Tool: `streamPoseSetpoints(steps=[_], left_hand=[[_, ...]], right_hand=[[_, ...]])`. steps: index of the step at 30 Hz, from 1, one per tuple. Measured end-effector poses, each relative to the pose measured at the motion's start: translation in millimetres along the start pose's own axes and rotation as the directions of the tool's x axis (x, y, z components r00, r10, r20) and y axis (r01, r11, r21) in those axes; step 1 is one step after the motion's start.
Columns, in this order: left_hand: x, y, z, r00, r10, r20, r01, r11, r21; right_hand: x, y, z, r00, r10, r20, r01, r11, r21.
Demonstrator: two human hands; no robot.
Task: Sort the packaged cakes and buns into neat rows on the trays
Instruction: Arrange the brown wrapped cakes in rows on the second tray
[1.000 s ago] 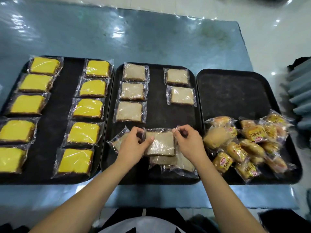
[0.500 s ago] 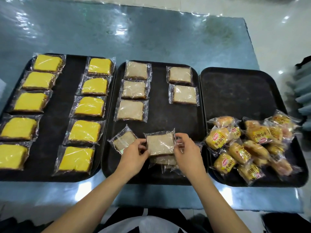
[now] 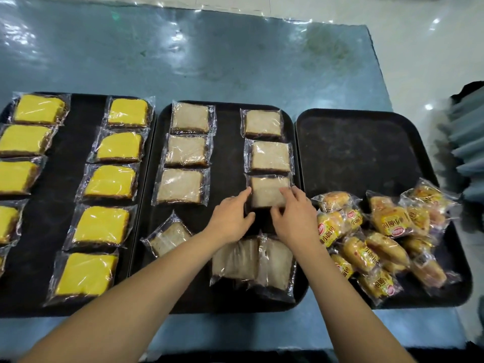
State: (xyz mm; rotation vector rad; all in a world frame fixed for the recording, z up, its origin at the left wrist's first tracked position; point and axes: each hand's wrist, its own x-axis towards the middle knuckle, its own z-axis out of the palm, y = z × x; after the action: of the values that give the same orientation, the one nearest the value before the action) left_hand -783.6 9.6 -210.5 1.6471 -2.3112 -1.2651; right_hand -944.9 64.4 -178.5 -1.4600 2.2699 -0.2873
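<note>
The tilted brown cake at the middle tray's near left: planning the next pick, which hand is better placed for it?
Left, probably: the left hand is nearer the tilted brown cake; the right hand would have to cross over.

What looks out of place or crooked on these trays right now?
On the middle tray, one pale cake packet lies turned at an angle below the left row. Two more overlap near the front edge. On the right tray, the buns sit in a jumbled heap.
</note>
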Motion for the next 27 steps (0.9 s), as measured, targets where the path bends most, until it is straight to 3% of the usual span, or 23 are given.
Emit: streamPoseSetpoints(steps=[3,8,14,18,22,27], left_hand=[[4,3,4,0.999,-0.009,0.044,0.000,0.979,0.204],[-4,-1,4,0.996,-0.001,0.087,-0.022,0.965,0.260],[-79,-28,-7,0.989,0.099,-0.111,-0.060,0.948,0.313],[-149,-90,-9,0.946,-0.022,-0.324,0.159,0.902,0.402],[-199,-136,4,0.957,-0.100,-0.273,0.211,0.885,0.415],[-211,-146,10,0.955,-0.042,-0.292,0.160,0.906,0.391]], right_hand=[[5,6,13,0.991,-0.093,0.096,0.105,0.986,-0.130],[4,13,21,0.987,-0.104,0.121,0.121,0.982,-0.142],[-14,-17,28,0.982,-0.182,0.057,0.189,0.973,-0.137],[-51,-57,57,0.927,-0.350,0.131,0.363,0.928,-0.085],[-78,-86,85,0.872,-0.464,0.157,0.487,0.856,-0.177],[-93,-103,108,0.898,-0.380,0.222,0.435,0.846,-0.309]])
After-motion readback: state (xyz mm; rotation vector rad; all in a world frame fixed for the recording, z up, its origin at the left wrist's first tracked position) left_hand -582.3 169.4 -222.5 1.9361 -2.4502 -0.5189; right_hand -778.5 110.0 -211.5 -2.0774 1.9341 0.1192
